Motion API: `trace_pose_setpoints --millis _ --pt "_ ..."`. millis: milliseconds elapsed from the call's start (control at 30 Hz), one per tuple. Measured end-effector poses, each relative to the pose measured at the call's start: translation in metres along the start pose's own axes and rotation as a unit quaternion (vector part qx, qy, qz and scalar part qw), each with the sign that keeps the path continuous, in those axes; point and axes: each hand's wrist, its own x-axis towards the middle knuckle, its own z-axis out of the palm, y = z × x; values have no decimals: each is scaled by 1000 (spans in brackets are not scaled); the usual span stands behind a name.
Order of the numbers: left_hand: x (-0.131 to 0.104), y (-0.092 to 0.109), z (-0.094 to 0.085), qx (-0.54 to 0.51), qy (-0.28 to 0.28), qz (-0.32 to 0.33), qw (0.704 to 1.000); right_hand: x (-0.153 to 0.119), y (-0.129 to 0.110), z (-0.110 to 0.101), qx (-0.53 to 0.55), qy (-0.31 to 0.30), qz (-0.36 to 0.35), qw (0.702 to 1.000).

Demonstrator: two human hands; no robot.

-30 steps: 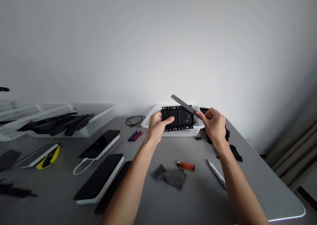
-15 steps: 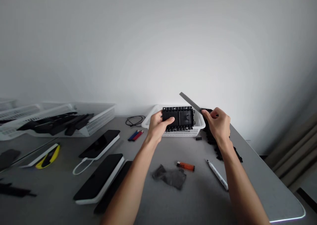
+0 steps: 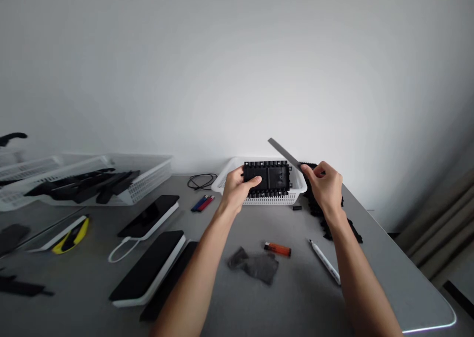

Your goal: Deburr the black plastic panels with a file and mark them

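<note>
My left hand is closed on the left end of a black plastic part, its thumb flat on the face. The part is rectangular, with a row of knobs along both long edges, and is held up in front of a white basket. In my right hand a flat grey strip, which looks like metal, is pinched by one end. Its free end slants up and left over the part's upper right corner, and I cannot tell whether the two touch. Behind the right hand lie more black toothed pieces.
On the table below my hands lie an orange lighter, a crumpled dark cloth and a white marker. Two lighters and a black cable sit left of the basket. Farther left are two phone-like devices and a basket of black parts.
My right hand and the strip have shifted very slightly left. The left hand and the black part have hardly moved. A dark object has appeared at the far left edge.
</note>
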Motion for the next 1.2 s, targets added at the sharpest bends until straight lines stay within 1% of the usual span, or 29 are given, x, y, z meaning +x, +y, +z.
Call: trace_pose_setpoints --millis 67,200,267,400,467,600,667,833,933,1000,1067,1133,1200 --pt "1 -1 -1 -4 0 4 1000 1 1 -3 1 6 9 1000" --pt "1 0 0 -1 -7 1 1000 -3 -6 -1 19 -34 -19 999" --pt "0 1 -1 1 -8 2 1000 -5 -8 2 13 -45 -28 999" --pt "0 1 -2 2 -3 8 1000 -4 -5 3 -11 -7 -1 1000" --pt "1 1 -2 4 0 1 1000 -4 -4 3 -8 -3 6 1000" --pt "1 0 -1 17 0 -9 1000 -7 -8 5 15 -44 -22 999" --pt "0 1 0 20 0 -2 1000 -8 -10 7 8 -51 -31 998" --pt "1 0 -1 13 5 2 1000 -5 -3 8 -9 -11 1 1000" --pt "3 -3 -1 2 8 -1 1000 -3 1 8 36 -16 26 999" --pt "4 -3 -1 -1 9 3 1000 -3 0 9 91 -36 42 994" --pt "4 -3 0 -7 16 6 1000 -5 -3 11 150 -73 59 984" --pt "3 -2 1 -23 33 -2 999 -7 -7 14 215 -131 87 964" --pt "2 -1 2 -44 47 -20 998 -10 -12 16 282 -198 122 931"
